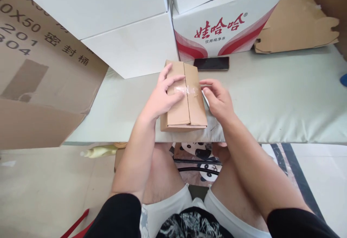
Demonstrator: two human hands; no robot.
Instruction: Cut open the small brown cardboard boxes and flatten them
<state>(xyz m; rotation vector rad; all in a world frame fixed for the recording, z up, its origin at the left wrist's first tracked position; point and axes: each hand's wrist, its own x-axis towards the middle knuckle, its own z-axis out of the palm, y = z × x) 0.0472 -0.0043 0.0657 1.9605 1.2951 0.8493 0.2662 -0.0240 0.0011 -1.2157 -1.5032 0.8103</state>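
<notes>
A small brown cardboard box (177, 113) stands near the front edge of the cloth-covered table, its top flaps meeting at a seam. A short strip of clear tape (192, 90) crosses that seam. My left hand (169, 90) rests on the box top, fingers spread, with the thumb near the tape. Beside the box's right side is my right hand (217, 97), its thumb and fingers bent towards each other. Something thin and whitish shows just under it against the box; I cannot make out what it is.
Behind the box lies a dark phone (211, 63). White cartons (132, 50) and a red-lettered carton (214, 32) stand at the back. A large brown carton (54, 82) is on the left, a flat cardboard piece (295, 25) back right. Something blue (343, 80) shows at the right edge.
</notes>
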